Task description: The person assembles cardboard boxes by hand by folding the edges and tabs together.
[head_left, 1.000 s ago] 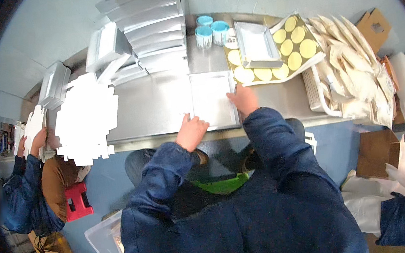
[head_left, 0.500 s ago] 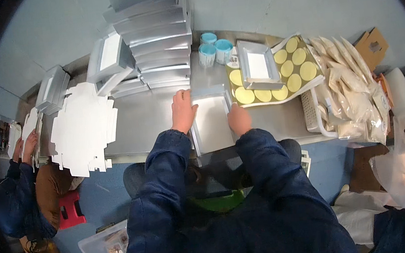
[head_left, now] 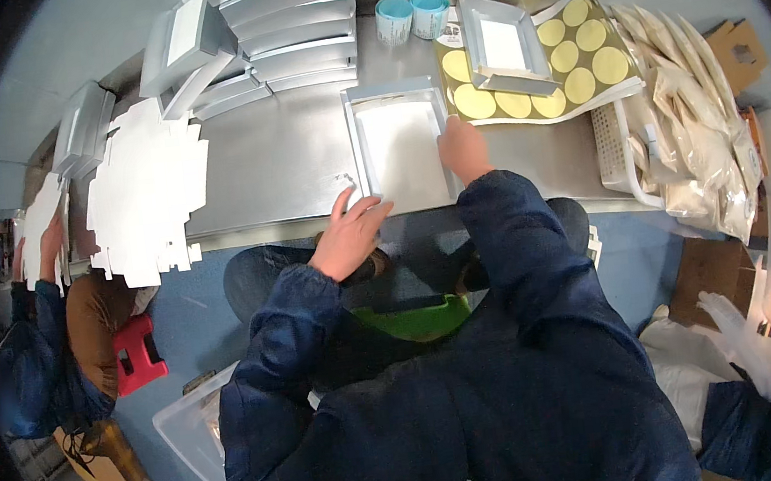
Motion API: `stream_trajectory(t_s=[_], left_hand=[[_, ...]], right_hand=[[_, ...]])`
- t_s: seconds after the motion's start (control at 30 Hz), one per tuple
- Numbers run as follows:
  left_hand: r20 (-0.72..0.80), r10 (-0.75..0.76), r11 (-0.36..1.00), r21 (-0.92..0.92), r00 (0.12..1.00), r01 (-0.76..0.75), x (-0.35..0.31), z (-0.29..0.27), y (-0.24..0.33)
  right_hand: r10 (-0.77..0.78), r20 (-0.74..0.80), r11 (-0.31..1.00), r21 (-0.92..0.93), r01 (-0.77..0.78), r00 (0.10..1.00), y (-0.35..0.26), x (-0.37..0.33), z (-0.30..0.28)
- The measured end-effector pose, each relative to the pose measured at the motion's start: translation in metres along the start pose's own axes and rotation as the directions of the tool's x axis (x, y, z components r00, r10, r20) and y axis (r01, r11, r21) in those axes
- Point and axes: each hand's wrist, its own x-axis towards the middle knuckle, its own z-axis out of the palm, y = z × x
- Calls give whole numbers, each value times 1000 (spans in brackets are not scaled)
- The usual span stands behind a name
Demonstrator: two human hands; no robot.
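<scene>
A shallow grey open box [head_left: 391, 90] with a white inside lies on the metal table in front of me. My right hand [head_left: 464, 149] is closed on the box's right wall, fingers curled. My left hand [head_left: 352, 233] is at the near left corner with fingers spread, fingertips touching or just beside the edge. A small pale scrap [head_left: 344, 181] lies by its fingertips. To the right, another grey box [head_left: 529, 41] rests on a sheet of yellow round stickers [head_left: 564, 57].
Stacked grey boxes [head_left: 302, 24] stand at the back. White flat cardboard blanks [head_left: 150, 185] lie left. Three blue cups [head_left: 395, 22] stand behind. On the right, a white basket [head_left: 615, 146] holds pale packets [head_left: 689, 129]. Another person's hand [head_left: 51, 243] works at far left.
The view has tilted, lifting the table in the picture. My left hand has let go of the box's left wall and come back to its near corner. My right hand still holds the right wall.
</scene>
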Motion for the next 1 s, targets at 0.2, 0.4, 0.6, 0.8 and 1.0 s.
stream_trajectory(t_s=[0.2, 0.4, 0.6, 0.8, 1.0], left_hand=[[6, -176, 966, -193, 984, 173, 3, 6, -13], [-48, -229, 942, -263, 972, 209, 10, 13, -8], [-75, -270, 924, -300, 960, 237, 8, 14, -4], [-103, -268, 959, -123, 958, 255, 4, 13, 1], [-58, -285, 939, -217, 957, 266, 9, 4, -4]], right_hand=[[2, 160, 974, 223, -38, 987, -4, -8, -42], [-460, -90, 860, 204, 468, 883, 29, -91, -83], [-736, 124, 641, -187, 744, 666, 37, -108, -35], [-795, 165, 535, -265, 803, 584, 49, -80, -30], [-848, 129, 503, -103, 858, 513, 46, -64, -50]])
